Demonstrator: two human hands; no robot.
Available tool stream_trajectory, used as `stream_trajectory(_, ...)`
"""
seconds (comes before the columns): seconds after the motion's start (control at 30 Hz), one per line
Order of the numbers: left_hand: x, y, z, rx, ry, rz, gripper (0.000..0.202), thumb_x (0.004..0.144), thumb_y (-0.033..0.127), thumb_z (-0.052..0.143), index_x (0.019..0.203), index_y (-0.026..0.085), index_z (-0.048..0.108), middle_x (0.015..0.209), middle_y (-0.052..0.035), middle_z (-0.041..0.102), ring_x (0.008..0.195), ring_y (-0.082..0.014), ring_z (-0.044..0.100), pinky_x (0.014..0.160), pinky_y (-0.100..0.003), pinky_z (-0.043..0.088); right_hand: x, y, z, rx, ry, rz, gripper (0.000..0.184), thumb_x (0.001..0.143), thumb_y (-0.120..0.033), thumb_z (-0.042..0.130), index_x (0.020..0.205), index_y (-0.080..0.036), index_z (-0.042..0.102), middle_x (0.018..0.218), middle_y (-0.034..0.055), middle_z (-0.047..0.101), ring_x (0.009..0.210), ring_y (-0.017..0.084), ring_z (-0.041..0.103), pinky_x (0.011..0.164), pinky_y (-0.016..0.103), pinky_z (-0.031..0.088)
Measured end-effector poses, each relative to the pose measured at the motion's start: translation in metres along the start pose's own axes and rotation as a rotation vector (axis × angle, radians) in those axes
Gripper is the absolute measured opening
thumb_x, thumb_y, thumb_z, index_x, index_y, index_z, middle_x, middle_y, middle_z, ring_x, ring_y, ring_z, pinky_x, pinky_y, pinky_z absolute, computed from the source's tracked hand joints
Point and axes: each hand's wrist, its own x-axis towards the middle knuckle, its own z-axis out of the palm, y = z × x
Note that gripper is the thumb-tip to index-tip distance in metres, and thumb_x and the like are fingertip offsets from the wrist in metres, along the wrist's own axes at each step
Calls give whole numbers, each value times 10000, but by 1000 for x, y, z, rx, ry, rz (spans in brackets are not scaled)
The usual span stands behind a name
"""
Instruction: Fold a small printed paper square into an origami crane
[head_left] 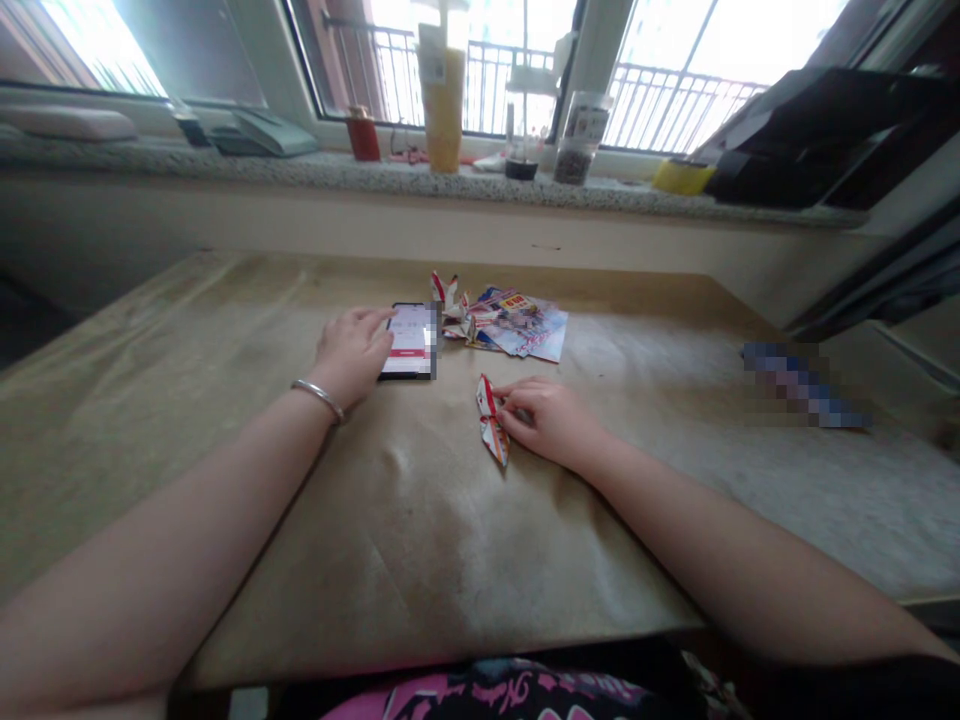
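My left hand (351,350) rests on the table with its fingers stretched out over a phone (409,340) whose screen is lit. A silver bangle (319,397) sits on that wrist. My right hand (546,415) lies to the right, fingers curled and pinching a small folded piece of printed paper (492,420) in red and white. Behind the phone lie a finished folded paper figure (448,305) and a small stack of colourful printed sheets (521,325).
Brown paper (405,530) covers the table. A blurred flat object (806,385) lies at the right. The stone windowsill (300,170) behind holds a tall yellow drink (442,105), a red cup (364,135), a jar (579,140), a yellow lid and dark trays.
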Motion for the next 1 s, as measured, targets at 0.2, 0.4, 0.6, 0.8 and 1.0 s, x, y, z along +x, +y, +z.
stream_trajectory(0.2, -27, 54, -16, -74, -10, 496, 305, 866, 284, 394, 910, 204, 685, 992, -46, 657, 961, -196, 545, 944, -369, 390, -2, 8, 2, 57, 33, -36, 113, 785, -238, 589, 752, -199, 690, 1012, 53, 671, 901, 159, 604, 816, 282, 468)
stream_trajectory(0.4, -51, 88, -9, -121, -181, 757, 271, 885, 255, 415, 941, 210, 677, 1022, -48, 659, 953, -173, 580, 863, -316, 465, -1, 16, 0, -7, -7, -62, 122, 811, -236, 581, 822, -217, 700, 872, 36, 687, 882, 160, 577, 838, 304, 437)
stream_trajectory(0.6, -54, 88, -2, -143, -124, 753, 262, 874, 210, 436, 1046, 190, 632, 1118, -63, 634, 1037, -167, 578, 902, -295, 474, 1, 14, -3, -92, 3, -45, 150, 827, -211, 544, 851, -202, 692, 868, 44, 695, 906, 172, 582, 835, 296, 438)
stream_trajectory(0.8, -53, 89, -1, -88, -176, 761, 253, 871, 223, 441, 969, 187, 671, 1012, -63, 654, 969, -181, 599, 871, -323, 485, 0, 6, -5, -111, -23, -88, 150, 781, -162, 538, 779, -189, 686, 873, 45, 693, 877, 179, 597, 820, 294, 451)
stream_trajectory(1.0, -53, 91, 6, -136, -173, 732, 212, 871, 206, 437, 960, 161, 623, 1195, -88, 571, 1124, -195, 520, 967, -338, 432, 2, 10, -6, 9, -26, -64, 121, 742, -152, 566, 743, -193, 680, 894, 41, 689, 881, 172, 590, 842, 307, 450)
